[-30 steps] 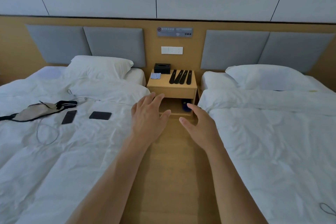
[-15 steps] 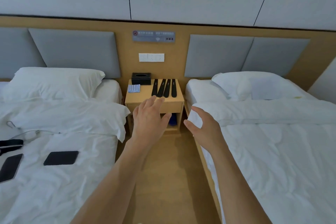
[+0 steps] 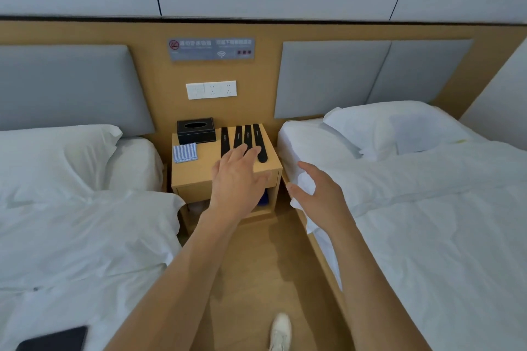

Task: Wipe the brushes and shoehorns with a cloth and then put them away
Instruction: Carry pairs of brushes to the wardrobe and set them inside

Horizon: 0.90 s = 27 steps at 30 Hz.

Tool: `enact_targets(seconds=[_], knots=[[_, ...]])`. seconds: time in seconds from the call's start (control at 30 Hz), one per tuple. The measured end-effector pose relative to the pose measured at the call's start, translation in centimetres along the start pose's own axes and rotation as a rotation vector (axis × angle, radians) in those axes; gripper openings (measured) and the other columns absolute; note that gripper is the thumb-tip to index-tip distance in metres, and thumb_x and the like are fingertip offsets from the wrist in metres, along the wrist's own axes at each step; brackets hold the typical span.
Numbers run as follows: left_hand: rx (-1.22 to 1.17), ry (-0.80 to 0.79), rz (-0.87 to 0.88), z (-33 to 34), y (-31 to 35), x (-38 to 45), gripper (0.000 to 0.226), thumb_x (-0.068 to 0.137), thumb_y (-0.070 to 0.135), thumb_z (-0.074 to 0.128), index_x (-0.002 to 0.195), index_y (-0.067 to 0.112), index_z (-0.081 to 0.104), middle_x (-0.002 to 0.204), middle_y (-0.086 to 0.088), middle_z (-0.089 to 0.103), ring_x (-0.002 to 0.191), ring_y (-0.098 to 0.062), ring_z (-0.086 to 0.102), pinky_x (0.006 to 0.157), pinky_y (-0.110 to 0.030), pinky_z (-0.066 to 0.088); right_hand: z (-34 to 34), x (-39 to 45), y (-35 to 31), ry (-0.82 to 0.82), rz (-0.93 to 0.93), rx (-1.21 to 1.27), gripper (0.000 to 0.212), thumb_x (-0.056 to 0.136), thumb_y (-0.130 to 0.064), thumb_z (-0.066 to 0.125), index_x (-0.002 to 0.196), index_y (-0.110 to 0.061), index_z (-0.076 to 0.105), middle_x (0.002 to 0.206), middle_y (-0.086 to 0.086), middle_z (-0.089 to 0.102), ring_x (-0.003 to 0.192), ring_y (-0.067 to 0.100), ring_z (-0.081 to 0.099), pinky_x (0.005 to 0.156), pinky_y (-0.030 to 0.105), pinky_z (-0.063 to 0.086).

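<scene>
Reaching forward, the left hand [image 3: 238, 177] was held over the front of the nightstand [image 3: 199, 177], its fingers straight and slightly spread, holding nothing. The fingertips overlapped the near ends of the black brushes and shoehorns [image 3: 243, 139] in the head view; whether they touched could not be told. These four long black pieces lay side by side on the right half of the nightstand top, running front to back. Which were brushes and which were shoehorns could not be told. A folded blue-and-white striped cloth [image 3: 185, 152] lay on the left half of the top, just in front of a black tissue box [image 3: 196, 130] at the back edge.

The right hand [image 3: 316, 194] was raised at the edge of the right bed [image 3: 427, 222], fingers loosely curved and apart, gripping nothing. A white shoe [image 3: 281, 332] stood on the wooden floor [image 3: 271, 265] between the two beds. A dark phone [image 3: 54, 339] lay on the left bed [image 3: 71, 236].
</scene>
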<state>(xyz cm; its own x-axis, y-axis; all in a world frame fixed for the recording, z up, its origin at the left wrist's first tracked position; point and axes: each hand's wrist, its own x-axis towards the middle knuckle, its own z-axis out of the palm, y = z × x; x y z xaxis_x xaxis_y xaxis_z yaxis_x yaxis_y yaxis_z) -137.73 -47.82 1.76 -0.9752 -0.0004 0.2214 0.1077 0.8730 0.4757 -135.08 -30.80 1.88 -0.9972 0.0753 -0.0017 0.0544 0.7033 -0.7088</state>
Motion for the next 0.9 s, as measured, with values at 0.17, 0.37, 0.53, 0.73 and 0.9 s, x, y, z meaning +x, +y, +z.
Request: enact_targets(seconds=[0.17,0.37,0.53,0.73,0.9], knots=[[0.017,-0.024,0.041,2.7,-1.5,7.6,0.058,0.096,0.044,0.055,0.148,0.028,0.036,0.155,0.002,0.036,0.144,-0.021,0.03,0.117,-0.046,0.024,1.7,8.4,0.6,0.02,-0.009,0.01,0.054,0.097,-0.044,0.059,0.147,-0.035,0.04,0.153,-0.006,0.045,0.136,0.018,0.046,0.112,0.036,0.039],[0.061,-0.034,-0.018,6.1,-3.7,18.7,0.058,0.096,0.044,0.054,0.148,0.028,0.036,0.155,0.001,0.037,0.145,-0.021,0.029,0.118,-0.048,0.025,3.3,21.6,1.2,0.002,-0.002,0.036,0.057,0.095,-0.048,0.061,0.147,-0.037,0.041,0.151,-0.008,0.047,0.134,0.017,0.048,0.106,0.036,0.043],[0.098,-0.056,-0.087,9.6,-5.5,28.2,0.056,0.095,0.045,0.055,0.146,0.028,0.039,0.153,0.0,0.04,0.143,-0.022,0.033,0.116,-0.048,0.027,4.5,32.0,1.8,-0.048,0.015,0.04,0.057,0.094,-0.046,0.063,0.146,-0.036,0.043,0.149,-0.007,0.05,0.133,0.018,0.05,0.104,0.035,0.045],[0.13,-0.165,-0.191,14.7,-8.3,35.2,0.057,0.095,0.045,0.054,0.146,0.027,0.038,0.152,-0.001,0.04,0.141,-0.024,0.036,0.113,-0.05,0.03,7.5,40.9,3.1,-0.176,0.005,0.01,0.057,0.096,-0.04,0.063,0.148,-0.033,0.041,0.152,-0.007,0.047,0.138,0.017,0.045,0.105,0.033,0.043],[0.144,-0.281,-0.27,18.8,-11.9,39.7,0.057,0.094,0.047,0.055,0.145,0.029,0.038,0.152,0.0,0.041,0.139,-0.024,0.038,0.111,-0.051,0.032,10.9,47.0,4.7,-0.251,0.064,-0.008,0.056,0.096,-0.04,0.062,0.147,-0.033,0.042,0.15,-0.005,0.049,0.135,0.02,0.049,0.106,0.04,0.046]])
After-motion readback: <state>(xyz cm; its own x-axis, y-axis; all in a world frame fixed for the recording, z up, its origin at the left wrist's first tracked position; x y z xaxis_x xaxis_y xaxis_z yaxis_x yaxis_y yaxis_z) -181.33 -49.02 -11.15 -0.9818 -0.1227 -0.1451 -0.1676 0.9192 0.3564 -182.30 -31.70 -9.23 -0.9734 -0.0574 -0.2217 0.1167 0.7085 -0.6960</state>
